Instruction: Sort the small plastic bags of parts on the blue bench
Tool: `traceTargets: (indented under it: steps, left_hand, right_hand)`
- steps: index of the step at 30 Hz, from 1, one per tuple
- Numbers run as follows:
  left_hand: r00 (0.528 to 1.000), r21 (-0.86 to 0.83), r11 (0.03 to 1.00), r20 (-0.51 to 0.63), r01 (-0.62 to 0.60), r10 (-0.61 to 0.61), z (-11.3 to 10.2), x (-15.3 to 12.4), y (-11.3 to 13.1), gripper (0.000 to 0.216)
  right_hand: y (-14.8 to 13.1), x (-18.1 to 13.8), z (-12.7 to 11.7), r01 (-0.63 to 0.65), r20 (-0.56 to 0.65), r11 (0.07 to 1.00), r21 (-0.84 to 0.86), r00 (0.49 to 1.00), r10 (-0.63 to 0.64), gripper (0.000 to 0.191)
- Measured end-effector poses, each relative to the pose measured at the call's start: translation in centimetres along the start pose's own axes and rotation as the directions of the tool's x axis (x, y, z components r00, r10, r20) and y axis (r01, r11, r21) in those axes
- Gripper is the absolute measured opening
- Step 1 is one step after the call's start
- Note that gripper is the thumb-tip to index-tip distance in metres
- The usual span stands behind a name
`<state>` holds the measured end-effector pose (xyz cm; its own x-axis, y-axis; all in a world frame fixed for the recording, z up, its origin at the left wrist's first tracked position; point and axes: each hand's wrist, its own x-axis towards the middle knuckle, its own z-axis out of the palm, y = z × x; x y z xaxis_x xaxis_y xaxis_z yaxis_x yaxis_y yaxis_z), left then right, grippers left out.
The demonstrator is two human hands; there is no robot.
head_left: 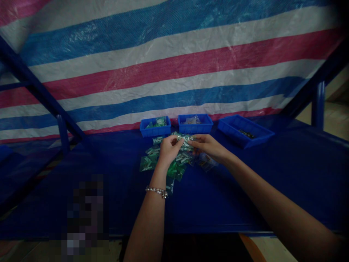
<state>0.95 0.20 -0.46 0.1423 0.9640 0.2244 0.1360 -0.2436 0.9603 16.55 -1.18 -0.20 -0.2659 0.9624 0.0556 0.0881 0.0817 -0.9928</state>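
Note:
Both hands meet above a pile of small clear plastic bags on the blue table. My left hand, with a bracelet on its wrist, pinches the left side of a clear plastic bag with pale pieces inside. On the bag's right side, the fingers of my right hand are closed in a pinch. Green bags lie in the pile below the hands. To the right, under my right hand, rests another clear bag with small dark or brownish contents.
Behind the pile stand a blue bin with green bags, a second blue bin with clear bags, and a third, angled blue bin holding small dark parts. A striped plastic sheet hangs behind the blue table. Blue frame bars flank it.

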Motion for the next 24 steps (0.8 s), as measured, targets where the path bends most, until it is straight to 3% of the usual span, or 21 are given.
traceTargets:
  steps: [24]
  left_hand:
    - [1.0,-0.017,1.0,0.011,0.007,-0.006,-0.09,0.26,-0.42,0.012]
  right_hand:
    - [-0.26,-0.2,0.11,0.0,-0.022,1.0,-0.028,1.0,-0.001,0.033]
